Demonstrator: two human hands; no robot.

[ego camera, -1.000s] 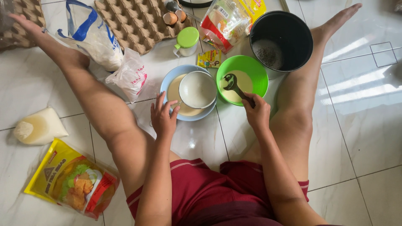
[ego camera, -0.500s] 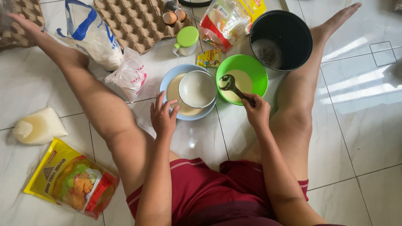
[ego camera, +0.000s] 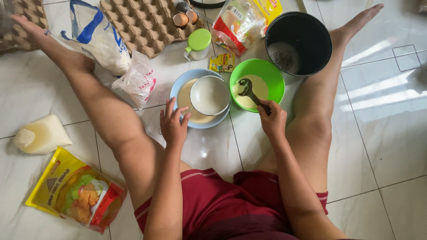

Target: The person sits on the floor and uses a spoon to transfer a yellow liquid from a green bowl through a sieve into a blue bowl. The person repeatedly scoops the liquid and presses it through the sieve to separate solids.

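Observation:
I sit on a tiled floor with my legs spread around the bowls. My right hand point(ego camera: 272, 120) grips the handle of a dark ladle point(ego camera: 247, 89) whose scoop rests in pale batter inside a green bowl point(ego camera: 275, 84). My left hand point(ego camera: 172, 124) holds the handle of a round metal sieve point(ego camera: 210, 94), which sits over a light blue bowl point(ego camera: 178, 84) of batter. The sieve is coated with white batter.
A black pot point(ego camera: 298, 42) stands beyond the green bowl beside my right leg. An egg tray point(ego camera: 142, 24) with eggshells, a flour bag point(ego camera: 102, 40), a small plastic bag point(ego camera: 138, 80), a green-lidded jar point(ego camera: 198, 44), snack packets point(ego camera: 238, 22), a yellow packet point(ego camera: 75, 191) and an oil pouch point(ego camera: 40, 135) lie around.
The ladle's scoop has shifted slightly within the green bowl. My left hand stays on the sieve handle.

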